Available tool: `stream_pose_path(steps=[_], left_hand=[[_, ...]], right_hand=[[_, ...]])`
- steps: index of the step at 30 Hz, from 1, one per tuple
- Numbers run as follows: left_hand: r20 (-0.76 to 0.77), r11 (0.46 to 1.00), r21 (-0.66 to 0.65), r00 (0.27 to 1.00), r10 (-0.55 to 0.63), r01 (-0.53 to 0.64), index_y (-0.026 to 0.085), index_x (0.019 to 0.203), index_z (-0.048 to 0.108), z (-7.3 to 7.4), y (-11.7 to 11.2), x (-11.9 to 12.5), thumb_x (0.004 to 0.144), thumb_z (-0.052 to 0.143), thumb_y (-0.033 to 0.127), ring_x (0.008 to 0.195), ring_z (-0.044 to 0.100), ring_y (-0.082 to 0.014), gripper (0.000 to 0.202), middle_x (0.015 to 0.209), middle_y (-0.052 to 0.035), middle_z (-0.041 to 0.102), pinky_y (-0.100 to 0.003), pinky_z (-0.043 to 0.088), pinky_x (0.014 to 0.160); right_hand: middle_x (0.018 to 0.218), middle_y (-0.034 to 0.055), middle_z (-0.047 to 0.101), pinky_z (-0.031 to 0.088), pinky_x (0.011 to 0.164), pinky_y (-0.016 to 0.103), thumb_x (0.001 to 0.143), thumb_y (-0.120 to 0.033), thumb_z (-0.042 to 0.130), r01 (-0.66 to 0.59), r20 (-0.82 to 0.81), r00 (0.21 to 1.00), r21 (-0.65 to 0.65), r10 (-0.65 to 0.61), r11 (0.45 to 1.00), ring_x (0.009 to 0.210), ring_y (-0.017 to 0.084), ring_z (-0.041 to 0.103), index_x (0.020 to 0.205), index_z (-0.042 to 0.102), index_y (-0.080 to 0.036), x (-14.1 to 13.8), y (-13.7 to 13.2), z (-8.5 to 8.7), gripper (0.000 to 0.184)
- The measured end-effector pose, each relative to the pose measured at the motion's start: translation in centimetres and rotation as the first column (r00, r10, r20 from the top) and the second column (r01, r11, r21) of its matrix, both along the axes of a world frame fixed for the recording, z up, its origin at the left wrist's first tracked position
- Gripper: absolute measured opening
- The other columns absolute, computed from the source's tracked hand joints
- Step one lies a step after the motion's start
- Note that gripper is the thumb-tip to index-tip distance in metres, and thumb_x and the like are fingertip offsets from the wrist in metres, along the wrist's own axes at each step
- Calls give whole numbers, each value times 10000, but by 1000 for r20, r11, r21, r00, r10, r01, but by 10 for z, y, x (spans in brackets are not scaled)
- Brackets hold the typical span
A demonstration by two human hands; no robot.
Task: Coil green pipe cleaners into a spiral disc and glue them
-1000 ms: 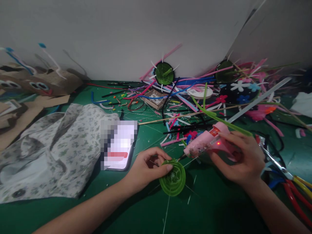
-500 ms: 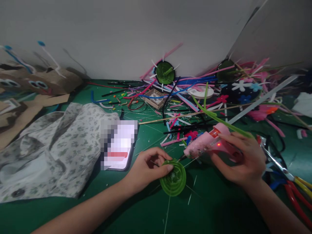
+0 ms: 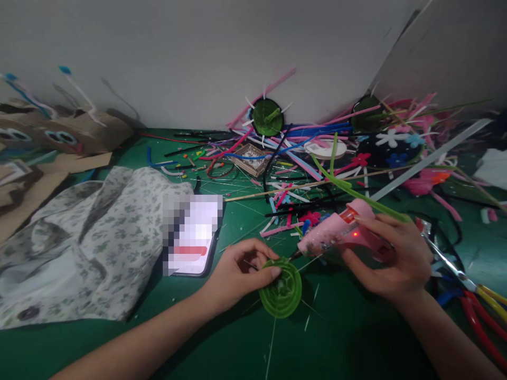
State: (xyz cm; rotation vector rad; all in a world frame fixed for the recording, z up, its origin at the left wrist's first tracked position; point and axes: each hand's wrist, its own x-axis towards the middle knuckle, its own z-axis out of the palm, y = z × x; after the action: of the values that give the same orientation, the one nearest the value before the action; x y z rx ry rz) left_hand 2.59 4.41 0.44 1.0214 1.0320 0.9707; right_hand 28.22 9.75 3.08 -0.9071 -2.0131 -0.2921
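Observation:
My left hand (image 3: 247, 277) pinches the edge of a green coiled pipe-cleaner disc (image 3: 287, 301), thumb on top. The disc is tilted above the table. My right hand (image 3: 396, 253) is wrapped round a pink hot glue gun (image 3: 322, 235) with a small red light showing. Its nozzle points left and meets the disc's upper edge or sits very close to it; I cannot tell which. A translucent glue stick (image 3: 433, 158) juts from the gun's back. A green pipe cleaner (image 3: 368, 201) lies across above the right hand.
To the left, a phone (image 3: 198, 232) rests against patterned cloth (image 3: 134, 221). Coloured pipe cleaners and scraps, with a small wooden frame (image 3: 250, 159), cover the back of the green table (image 3: 222, 343). Red-handled pliers (image 3: 475, 311) lie at right; cardboard figures (image 3: 101, 132) stand far left.
Almost nothing differs. The whole view has shifted very slightly, while both hands, the disc and the glue gun keep their positions relative to one another.

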Motion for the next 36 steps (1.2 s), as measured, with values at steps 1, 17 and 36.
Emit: stream_pose_path(steps=[1,17,36], left_hand=[[0,1000,-2,1000,-2,2,149,789,636,0,0,0,693,756,207,531,465,-45,164,592,59,518,-161,388,519],[-10,1000,5,1000,-10,10,145,797,636,0,-1,0,703,758,217,532,465,-46,170,592,59,516,-161,388,522],[4,1000,8,1000,-6,5,152,792,639,-1,0,1,689,766,231,523,468,-49,182,599,55,524,-167,401,519]], right_hand=[[926,62,605,505,546,359,693,-187,733,11,-5,1000,3,-11,1000,757,237,599,1179,589,-272,0,0,0,514],[901,45,588,494,513,312,665,-198,750,2,-33,999,1,-2,1000,727,208,598,1142,603,-265,-1,0,-2,503],[900,55,584,435,439,314,686,-219,743,43,-29,999,-5,-44,999,692,217,567,1190,584,-294,1,-2,-1,535]])
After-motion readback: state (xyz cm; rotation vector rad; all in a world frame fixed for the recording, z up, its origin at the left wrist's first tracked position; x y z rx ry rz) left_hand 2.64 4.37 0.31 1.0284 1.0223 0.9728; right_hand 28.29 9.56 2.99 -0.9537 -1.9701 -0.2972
